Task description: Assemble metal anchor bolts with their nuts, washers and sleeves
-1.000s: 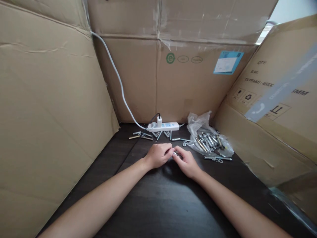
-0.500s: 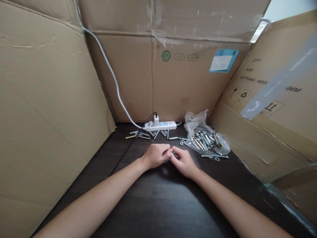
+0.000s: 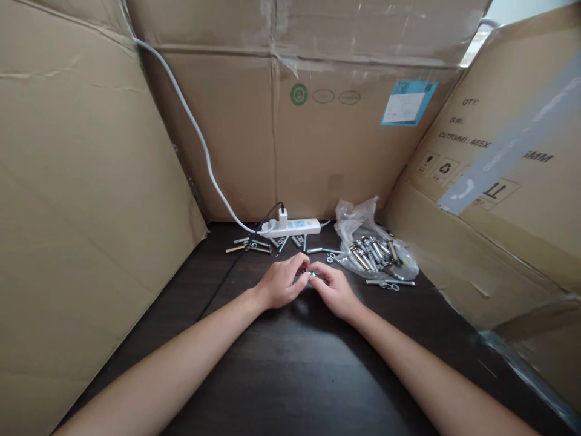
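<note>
My left hand [image 3: 283,282] and my right hand [image 3: 334,290] meet at the fingertips over the dark table [image 3: 290,369]. Between them is a small shiny metal piece [image 3: 312,274], mostly covered by the fingers. Both hands pinch it, the left from one side and the right from the other. Just behind them, bolts, rods and washers [image 3: 258,246] lie in small groups. A clear plastic bag [image 3: 356,212] holding several metal bolts [image 3: 374,253] is beyond my right hand, with a long rod and washers [image 3: 390,283] in front of it.
A white power strip [image 3: 295,227] with a plugged-in adapter and cables lies at the back. Cardboard walls stand on the left [image 3: 91,181], at the back [image 3: 227,121] and on the right [image 3: 512,242]. A nut and washer [image 3: 331,257] sit near the bag.
The fingers have shifted around the small metal piece, and my left index finger is more arched. The whole view has moved slightly, so the background appears a little further left and up.
</note>
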`<state>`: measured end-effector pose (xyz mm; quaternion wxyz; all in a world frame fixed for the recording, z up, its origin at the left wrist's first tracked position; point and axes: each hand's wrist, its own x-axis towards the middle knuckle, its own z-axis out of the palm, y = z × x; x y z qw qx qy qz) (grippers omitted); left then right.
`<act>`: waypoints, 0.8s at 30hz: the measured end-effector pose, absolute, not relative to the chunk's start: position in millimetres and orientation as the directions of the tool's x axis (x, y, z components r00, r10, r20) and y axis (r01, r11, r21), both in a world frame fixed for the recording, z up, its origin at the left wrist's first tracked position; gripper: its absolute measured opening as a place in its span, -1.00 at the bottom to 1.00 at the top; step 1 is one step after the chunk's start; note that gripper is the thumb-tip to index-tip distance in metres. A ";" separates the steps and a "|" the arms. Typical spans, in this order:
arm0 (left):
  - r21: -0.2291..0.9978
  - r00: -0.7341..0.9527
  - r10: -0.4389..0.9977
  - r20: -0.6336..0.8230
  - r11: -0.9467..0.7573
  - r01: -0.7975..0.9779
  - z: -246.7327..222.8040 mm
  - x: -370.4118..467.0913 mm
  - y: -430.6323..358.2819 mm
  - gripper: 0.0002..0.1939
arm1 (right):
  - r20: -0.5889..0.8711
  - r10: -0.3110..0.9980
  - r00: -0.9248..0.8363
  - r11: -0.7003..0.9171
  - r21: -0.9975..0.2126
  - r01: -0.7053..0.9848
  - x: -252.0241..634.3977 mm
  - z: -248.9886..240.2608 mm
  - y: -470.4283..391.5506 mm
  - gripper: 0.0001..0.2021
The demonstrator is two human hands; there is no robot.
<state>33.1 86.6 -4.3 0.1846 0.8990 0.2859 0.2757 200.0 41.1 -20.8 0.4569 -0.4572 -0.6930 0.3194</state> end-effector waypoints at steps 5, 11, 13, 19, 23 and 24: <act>0.479 0.675 0.638 0.369 -0.754 0.450 -2.9 33.3 86.3 -0.89 | 0.347 0.923 -0.167 0.385 -0.840 0.383 199.1 -21.5 40.9 -0.86; 0.458 0.674 0.636 0.376 -0.760 0.462 -3.0 34.1 86.7 -0.77 | 0.344 0.929 -0.134 0.369 -0.843 0.392 199.8 -21.7 41.5 -0.87; 0.451 0.687 0.622 0.375 -0.770 0.451 -2.8 33.9 86.6 -0.76 | 0.342 0.931 -0.131 0.366 -0.847 0.387 199.7 -21.6 41.7 -0.87; 0.450 0.700 0.613 0.366 -0.775 0.443 0.7 32.8 84.4 -0.84 | 0.341 0.933 -0.116 0.359 -0.856 0.372 199.4 -23.5 44.0 -0.86; 0.474 0.705 0.599 0.380 -0.781 0.407 1.7 32.0 82.6 -0.86 | 0.334 0.934 -0.127 0.357 -0.867 0.348 199.1 -23.5 44.8 -0.86; 0.481 0.705 0.597 0.384 -0.781 0.399 1.4 31.9 82.3 -0.86 | 0.334 0.934 -0.129 0.358 -0.868 0.343 199.0 -23.2 44.8 -0.87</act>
